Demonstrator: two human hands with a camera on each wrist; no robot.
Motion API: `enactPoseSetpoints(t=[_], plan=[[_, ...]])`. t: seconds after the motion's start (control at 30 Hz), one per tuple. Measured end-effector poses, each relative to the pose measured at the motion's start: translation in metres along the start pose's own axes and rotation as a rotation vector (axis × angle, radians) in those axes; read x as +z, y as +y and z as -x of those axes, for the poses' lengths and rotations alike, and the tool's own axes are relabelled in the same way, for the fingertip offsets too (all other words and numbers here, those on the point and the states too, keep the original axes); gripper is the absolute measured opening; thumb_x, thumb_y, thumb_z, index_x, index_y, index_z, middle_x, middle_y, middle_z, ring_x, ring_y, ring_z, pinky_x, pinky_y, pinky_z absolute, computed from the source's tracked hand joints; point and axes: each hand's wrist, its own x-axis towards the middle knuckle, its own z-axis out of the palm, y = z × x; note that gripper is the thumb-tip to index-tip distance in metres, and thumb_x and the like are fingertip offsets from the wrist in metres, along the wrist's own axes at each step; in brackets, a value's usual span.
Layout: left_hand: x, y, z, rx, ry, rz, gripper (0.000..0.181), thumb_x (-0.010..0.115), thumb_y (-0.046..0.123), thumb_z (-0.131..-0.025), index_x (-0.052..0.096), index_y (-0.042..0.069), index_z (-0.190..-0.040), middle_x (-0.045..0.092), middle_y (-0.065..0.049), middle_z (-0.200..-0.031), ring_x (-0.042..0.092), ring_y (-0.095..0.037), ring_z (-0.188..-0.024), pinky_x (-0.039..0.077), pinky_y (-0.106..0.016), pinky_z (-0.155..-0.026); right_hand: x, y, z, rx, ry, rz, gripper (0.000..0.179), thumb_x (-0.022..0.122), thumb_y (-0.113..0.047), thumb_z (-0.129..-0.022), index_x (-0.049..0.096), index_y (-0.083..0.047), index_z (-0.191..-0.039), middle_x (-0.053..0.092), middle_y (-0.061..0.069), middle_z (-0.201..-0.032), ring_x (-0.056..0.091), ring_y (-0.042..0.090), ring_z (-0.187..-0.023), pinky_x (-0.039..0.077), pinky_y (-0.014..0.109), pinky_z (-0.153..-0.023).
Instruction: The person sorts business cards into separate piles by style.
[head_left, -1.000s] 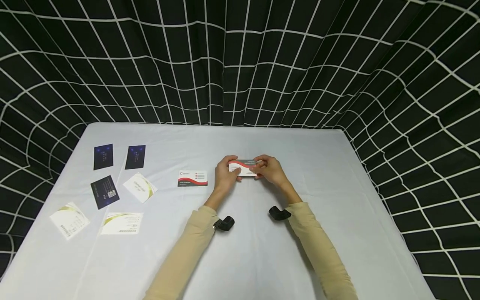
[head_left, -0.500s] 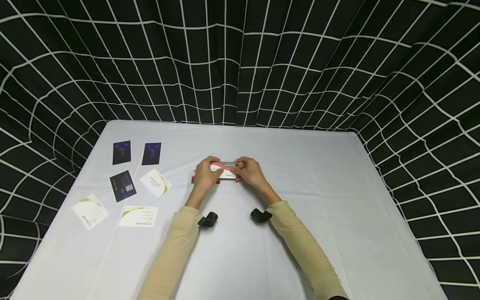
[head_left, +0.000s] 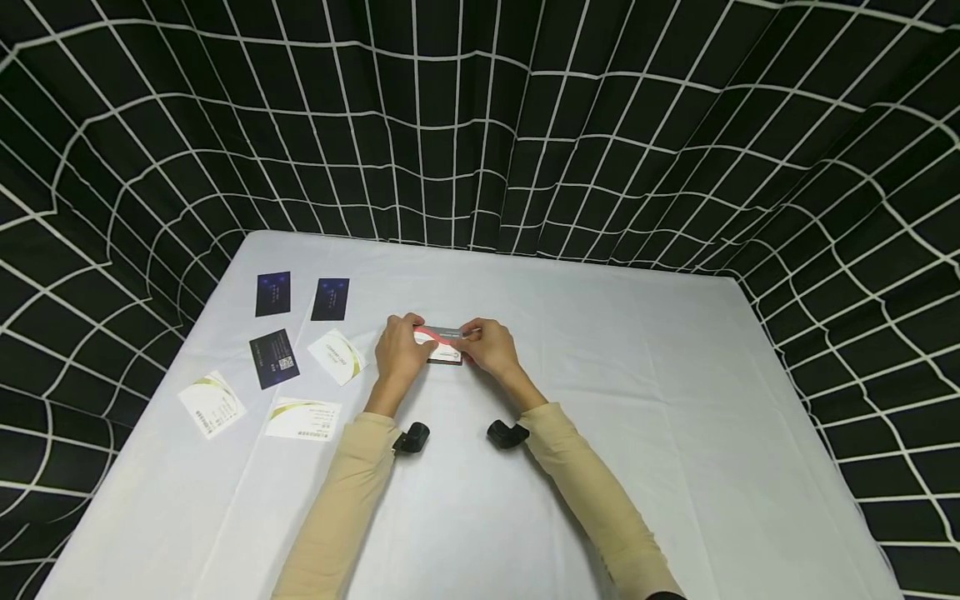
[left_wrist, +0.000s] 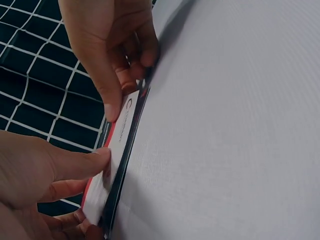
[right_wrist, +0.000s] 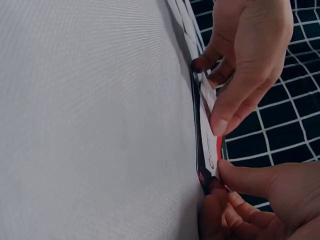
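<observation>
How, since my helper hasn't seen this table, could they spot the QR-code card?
On the white table, look left of the left hand. Of three dark cards there, take the one farthest from the back edge; of these, only it shows a QR code.

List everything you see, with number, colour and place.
Held card: one, white/red/grey, near centre
Mostly hidden card: one or more, dark-edged, by held card
Blue cards: two, dark blue, far left
QR-code card: one, black, left
Gold-trimmed cards: three, white, left
Tablecloth: one, white, under the cards
Grid curtain: one, black with white lines, behind
Left grip, right grip: one each, bare, held card's ends
Sleeves: two, beige, both arms
Wrist devices: two, black, wrists
</observation>
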Motion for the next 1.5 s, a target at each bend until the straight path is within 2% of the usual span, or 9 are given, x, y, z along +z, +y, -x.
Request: enactPoseSetpoints(t=[0.27, 0.5, 0.6, 0.83, 0.97, 1.07, 1.23, 1.33, 1.5], plan=[[0.001, 0.001, 0.002, -0.018, 0.022, -0.058, 0.047, 0.081, 0.015, -0.081, 0.063, -0.001, -0.121, 0.056, -0.022, -0.112, 0.061, -0.037, -0.096, 0.05, -0.048, -0.08, 0.002, 0.001, 0.001, -0.005, 0.035, 0.051, 0.029, 0.077, -0.018, -0.086, 0.069, 0.002, -0.106, 0.069, 0.006, -0.071, 0.054, 0.007, -0.048, 0.038, 0.018, -0.044], [0.004, 0.002, 0.002, -0.014, 0.033, -0.108, 0.043, 0.08, 0.017, -0.081, 0.064, 0.0, -0.117, 0.054, -0.02, -0.111, 0.061, -0.037, -0.097, 0.05, -0.049, -0.078, 0.004, 0.0, 0.003, -0.013, 0.076, 0.092, 0.029, 0.081, -0.016, -0.081, 0.069, 0.0, -0.102, 0.063, 0.004, -0.074, 0.047, 0.009, -0.054, 0.036, 0.019, -0.048], [0.004, 0.003, 0.001, -0.01, 0.039, -0.11, 0.042, 0.08, 0.018, -0.081, 0.064, 0.0, -0.115, 0.054, -0.019, -0.11, 0.061, -0.037, -0.096, 0.05, -0.05, -0.077, 0.004, -0.001, 0.003, -0.035, 0.1, 0.098, 0.03, 0.082, -0.016, -0.08, 0.069, -0.001, -0.102, 0.062, 0.004, -0.074, 0.047, 0.01, -0.056, 0.036, 0.021, -0.05], [-0.001, 0.0, 0.0, -0.005, 0.015, -0.09, 0.04, 0.075, 0.019, -0.086, 0.064, 0.0, -0.119, 0.055, -0.019, -0.111, 0.062, -0.037, -0.097, 0.05, -0.05, -0.079, 0.004, 0.002, 0.001, -0.052, 0.092, 0.082, 0.025, 0.083, -0.016, -0.079, 0.072, -0.003, -0.098, 0.061, 0.002, -0.073, 0.047, 0.011, -0.058, 0.036, 0.022, -0.052], [-0.016, -0.003, 0.007, 0.016, 0.003, -0.076, 0.043, 0.072, 0.019, -0.089, 0.061, -0.001, -0.125, 0.057, -0.023, -0.114, 0.061, -0.039, -0.101, 0.05, -0.049, -0.08, 0.005, -0.003, 0.003, -0.083, 0.135, 0.079, 0.025, 0.082, -0.019, -0.08, 0.072, -0.005, -0.099, 0.06, 0.002, -0.074, 0.046, 0.011, -0.059, 0.035, 0.023, -0.054], [-0.032, -0.008, 0.017, 0.033, -0.001, -0.093, 0.045, 0.071, 0.02, -0.09, 0.059, -0.002, -0.128, 0.056, -0.026, -0.121, 0.057, -0.042, -0.11, 0.048, -0.051, -0.087, 0.01, -0.017, 0.011, -0.158, 0.13, 0.095, 0.028, 0.082, -0.021, -0.081, 0.072, -0.005, -0.102, 0.065, 0.005, -0.081, 0.051, 0.014, -0.063, 0.04, 0.026, -0.057], [-0.065, -0.028, 0.04, 0.027, 0.001, -0.138, 0.05, 0.07, 0.021, -0.091, 0.055, -0.003, -0.132, 0.053, -0.029, -0.129, 0.049, -0.046, -0.12, 0.04, -0.055, -0.098, 0.034, -0.05, 0.031, -0.294, 0.012, 0.181, 0.036, 0.081, -0.026, -0.081, 0.07, -0.008, -0.111, 0.068, 0.007, -0.1, 0.063, 0.017, -0.083, 0.05, 0.03, -0.07], [-0.081, -0.043, 0.055, 0.009, 0.008, -0.169, 0.053, 0.071, 0.02, -0.09, 0.053, -0.006, -0.133, 0.051, -0.032, -0.131, 0.047, -0.049, -0.12, 0.038, -0.057, -0.099, 0.051, -0.069, 0.044, -0.354, -0.054, 0.245, 0.04, 0.081, -0.028, -0.081, 0.069, -0.011, -0.115, 0.068, 0.004, -0.109, 0.065, 0.016, -0.094, 0.051, 0.029, -0.078], [-0.103, -0.062, 0.082, -0.007, 0.018, -0.224, 0.062, 0.074, 0.016, -0.087, 0.047, -0.01, -0.136, 0.046, -0.037, -0.132, 0.042, -0.054, -0.121, 0.037, -0.063, -0.097, 0.076, -0.094, 0.06, -0.438, -0.135, 0.352, 0.05, 0.081, -0.034, -0.081, 0.067, -0.011, -0.122, 0.067, 0.001, -0.116, 0.063, 0.014, -0.101, 0.051, 0.027, -0.082]])
